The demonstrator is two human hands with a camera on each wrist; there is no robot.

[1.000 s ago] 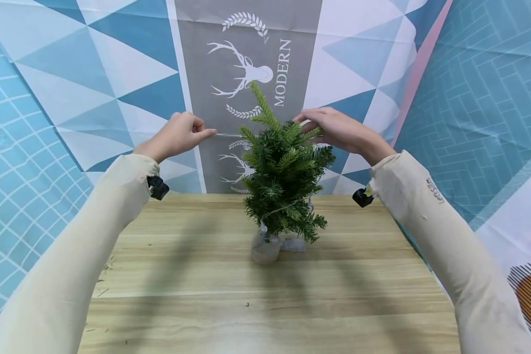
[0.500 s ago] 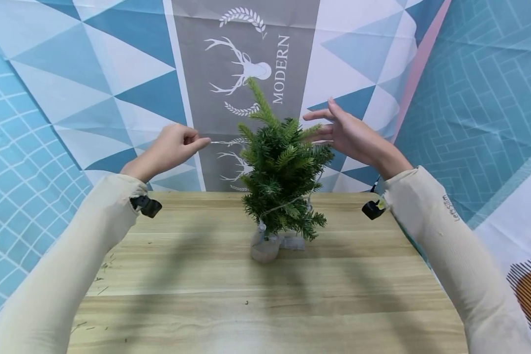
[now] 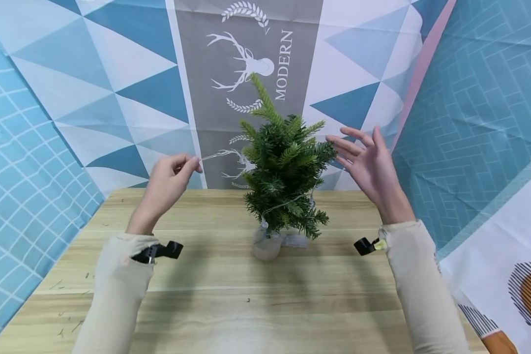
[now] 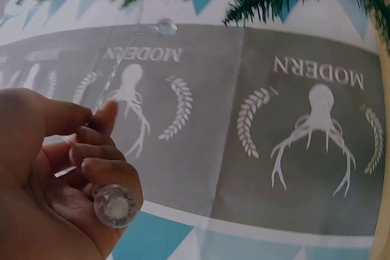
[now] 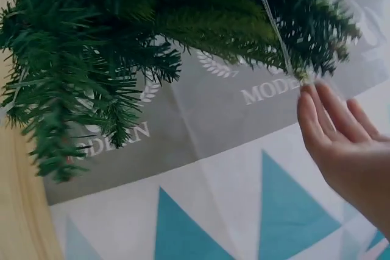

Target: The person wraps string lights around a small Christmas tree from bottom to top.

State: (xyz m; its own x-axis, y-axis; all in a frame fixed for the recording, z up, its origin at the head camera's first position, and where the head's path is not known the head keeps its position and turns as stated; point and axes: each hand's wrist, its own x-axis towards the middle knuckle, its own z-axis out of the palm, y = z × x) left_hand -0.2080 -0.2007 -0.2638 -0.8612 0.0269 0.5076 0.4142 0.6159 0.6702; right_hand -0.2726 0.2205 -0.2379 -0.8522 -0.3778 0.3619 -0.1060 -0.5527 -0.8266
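Observation:
A small artificial Christmas tree (image 3: 287, 162) stands upright on the table in a pale round base (image 3: 267, 247). A clear string of lights (image 3: 265, 212) is wound about it, partly hidden by branches. Left of the tree, my left hand (image 3: 165, 189) pinches a free stretch of the string between thumb and index finger. In the left wrist view one clear round bulb (image 4: 116, 206) hangs by the curled fingers, and another bulb (image 4: 166, 27) is nearer the branches. My right hand (image 3: 371, 169) has its fingers extended beside the tree's right side. Its fingertips meet the wire (image 5: 274, 25) and branch tips in the right wrist view.
The wooden table (image 3: 212, 305) has loose needle bits on its left part. A clear tag (image 3: 295, 240) lies beside the tree base. Behind the table hangs a patterned cloth (image 3: 137, 98), with a blue tiled-pattern cloth (image 3: 482, 108) at the right.
My left hand has moved down and a little left, still pinching the string. The right hand has moved right and down from behind the upper branches, its fingers now spread. The tree stays in place.

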